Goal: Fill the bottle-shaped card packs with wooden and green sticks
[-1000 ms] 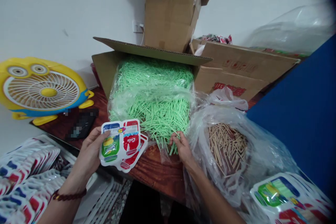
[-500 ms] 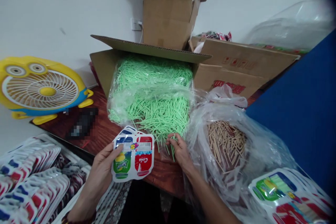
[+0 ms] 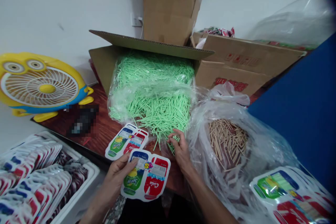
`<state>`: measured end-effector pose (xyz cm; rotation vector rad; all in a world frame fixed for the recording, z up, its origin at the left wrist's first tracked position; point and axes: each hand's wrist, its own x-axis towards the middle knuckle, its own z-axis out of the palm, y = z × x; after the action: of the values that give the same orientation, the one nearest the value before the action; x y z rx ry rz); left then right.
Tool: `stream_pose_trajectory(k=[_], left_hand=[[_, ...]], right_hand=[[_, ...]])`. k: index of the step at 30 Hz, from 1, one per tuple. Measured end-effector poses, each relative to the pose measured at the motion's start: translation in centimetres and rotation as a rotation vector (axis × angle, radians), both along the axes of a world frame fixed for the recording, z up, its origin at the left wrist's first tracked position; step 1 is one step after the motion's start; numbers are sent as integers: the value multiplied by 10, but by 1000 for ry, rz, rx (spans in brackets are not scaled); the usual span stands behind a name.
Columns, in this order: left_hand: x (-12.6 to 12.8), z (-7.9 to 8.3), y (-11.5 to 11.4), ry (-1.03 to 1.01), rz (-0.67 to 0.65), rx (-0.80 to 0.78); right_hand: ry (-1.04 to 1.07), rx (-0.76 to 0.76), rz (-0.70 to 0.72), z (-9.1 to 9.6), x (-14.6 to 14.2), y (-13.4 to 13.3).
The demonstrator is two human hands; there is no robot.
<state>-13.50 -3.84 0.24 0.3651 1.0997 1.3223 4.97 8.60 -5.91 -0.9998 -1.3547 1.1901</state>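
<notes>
On a reddish-brown bench (image 3: 102, 115), an open carton (image 3: 101, 64) spills a pile of green sticks (image 3: 157, 108). To its right, a second carton (image 3: 244, 50) carries red characters too blurred to read, and a clear bag (image 3: 265, 147) holds brown sticks (image 3: 228, 140). Front-left of the open carton lie loose packets (image 3: 126, 140); nearer the camera, the left hand (image 3: 115, 175) clamps thumb and fingers on a packet (image 3: 154, 178) lettered "Sprite" and "Cola." At the pile's front edge, the right hand's (image 3: 181, 150) fingers curl closed around a few green sticks (image 3: 173, 140).
</notes>
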Motion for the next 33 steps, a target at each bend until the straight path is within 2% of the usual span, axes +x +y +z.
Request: stream_pose_trajectory(k=[4, 9, 12, 15, 18, 21, 25, 28, 33], left_hand=[[3, -3, 0, -6, 15, -4], [2, -10, -2, -10, 7, 8], [1, -13, -2, -7, 0, 6], [0, -14, -2, -11, 1, 3], [-1, -16, -1, -8, 15, -3], [-2, -19, -1, -12, 19, 0], [-1, -19, -4, -22, 3, -2], [3, -16, -5, -33, -29, 0], [12, -12, -7, -45, -90, 23]], right_hand=[[-88, -50, 57, 0, 2, 1], [-234, 23, 10, 10, 3, 28], [-329, 72, 107, 11, 2, 40], [-421, 148, 181, 6, 1, 35], [-575, 310, 222, 2, 5, 25], [-722, 422, 240, 10, 17, 18], [-1108, 454, 218, 26, 33, 16], [-1387, 460, 209, 32, 33, 14], [-1408, 396, 168, 30, 14, 14]])
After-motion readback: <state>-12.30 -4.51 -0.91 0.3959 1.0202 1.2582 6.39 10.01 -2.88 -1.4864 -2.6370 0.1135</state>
